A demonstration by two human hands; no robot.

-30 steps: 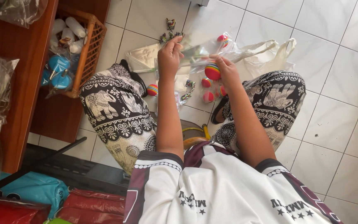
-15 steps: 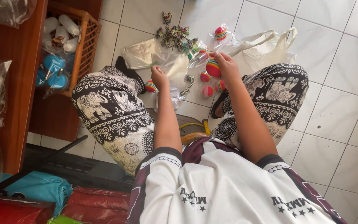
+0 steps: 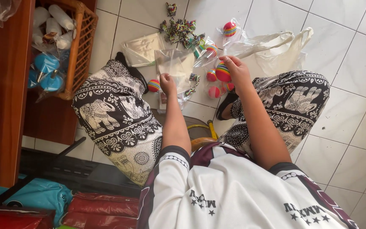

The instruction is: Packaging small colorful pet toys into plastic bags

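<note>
While left hand [image 3: 166, 81] pinches clear bag [image 3: 175, 64], right hand [image 3: 235, 70] grips striped ball [image 3: 223, 72].

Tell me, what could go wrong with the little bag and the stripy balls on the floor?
The left hand pinches the small clear bag only by its lower edge, so it might flop shut or slip. The right hand holds a rainbow-striped ball above loose balls on the smooth tiled floor; if dropped, it could roll away. The pile of knotted rope toys lies close and could get knocked.
</note>
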